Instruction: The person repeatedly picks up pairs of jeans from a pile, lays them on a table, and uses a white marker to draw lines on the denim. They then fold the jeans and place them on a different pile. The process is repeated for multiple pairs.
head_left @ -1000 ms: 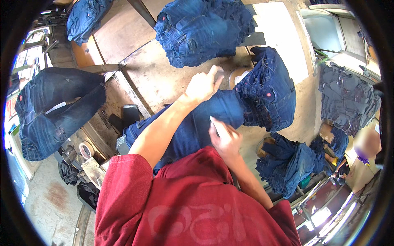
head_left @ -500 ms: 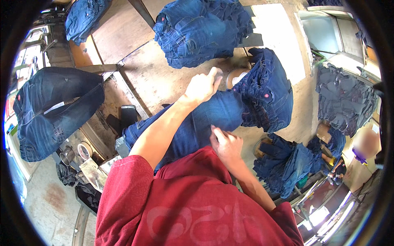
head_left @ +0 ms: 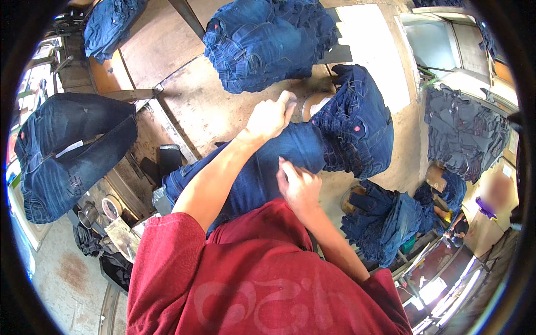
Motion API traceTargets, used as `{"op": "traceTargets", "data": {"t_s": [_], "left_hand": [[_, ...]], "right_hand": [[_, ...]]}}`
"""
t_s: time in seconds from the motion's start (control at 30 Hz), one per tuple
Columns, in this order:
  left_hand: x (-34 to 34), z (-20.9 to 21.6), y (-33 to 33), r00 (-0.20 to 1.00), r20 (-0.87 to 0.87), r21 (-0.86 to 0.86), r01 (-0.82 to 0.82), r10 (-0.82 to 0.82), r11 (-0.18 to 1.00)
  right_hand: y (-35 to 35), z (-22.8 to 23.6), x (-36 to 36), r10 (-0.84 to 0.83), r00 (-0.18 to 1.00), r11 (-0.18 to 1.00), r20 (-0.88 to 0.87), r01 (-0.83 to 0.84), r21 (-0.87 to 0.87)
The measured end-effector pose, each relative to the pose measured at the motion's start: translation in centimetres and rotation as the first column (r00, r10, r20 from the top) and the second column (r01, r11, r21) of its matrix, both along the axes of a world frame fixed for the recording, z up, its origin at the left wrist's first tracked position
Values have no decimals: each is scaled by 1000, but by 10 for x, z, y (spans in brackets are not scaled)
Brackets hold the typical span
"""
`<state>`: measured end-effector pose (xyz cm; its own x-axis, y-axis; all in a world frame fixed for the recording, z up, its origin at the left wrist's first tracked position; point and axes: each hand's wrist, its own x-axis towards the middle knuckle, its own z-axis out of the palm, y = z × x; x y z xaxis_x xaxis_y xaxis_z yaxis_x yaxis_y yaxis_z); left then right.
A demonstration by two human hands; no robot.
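Observation:
A pair of blue jeans (head_left: 245,181) lies stretched in front of me, one end close to a bunched heap of denim (head_left: 357,125). My left hand (head_left: 268,118) is closed just beyond the far edge of the jeans. Something small and greyish shows blurred at its fingertips; I cannot make out what it is. My right hand (head_left: 300,187) is over the near part of the jeans, fingers curled and thumb and forefinger drawn together. Whatever may be between them is too small to see.
Beyond the work surface sits a big stack of jeans (head_left: 268,44). Dark jeans (head_left: 78,151) hang at the left, above a tape roll (head_left: 111,207) and a metal cup (head_left: 88,214). Denim pieces (head_left: 382,220) and a dark grey garment pile (head_left: 466,131) are at right, near another person (head_left: 494,192).
My right hand has shifted slightly away from me over the jeans. My left hand stays closed in nearly the same place. The whole view has slid a little.

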<state>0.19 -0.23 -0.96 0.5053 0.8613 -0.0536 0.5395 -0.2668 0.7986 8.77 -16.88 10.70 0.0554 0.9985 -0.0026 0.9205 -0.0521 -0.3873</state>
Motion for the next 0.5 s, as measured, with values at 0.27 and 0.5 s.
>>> {"op": "traceTargets", "data": {"t_s": [0.27, 0.5], "left_hand": [[1, -2, 0, 997, 69, -22, -20, 21, 1000], [1, -3, 1, 1000, 10, -9, -11, 11, 1000]], "right_hand": [[12, -7, 7, -27, 983, 999, -183, 31, 19], [17, -14, 9, 41, 993, 994, -109, -30, 106]]}}
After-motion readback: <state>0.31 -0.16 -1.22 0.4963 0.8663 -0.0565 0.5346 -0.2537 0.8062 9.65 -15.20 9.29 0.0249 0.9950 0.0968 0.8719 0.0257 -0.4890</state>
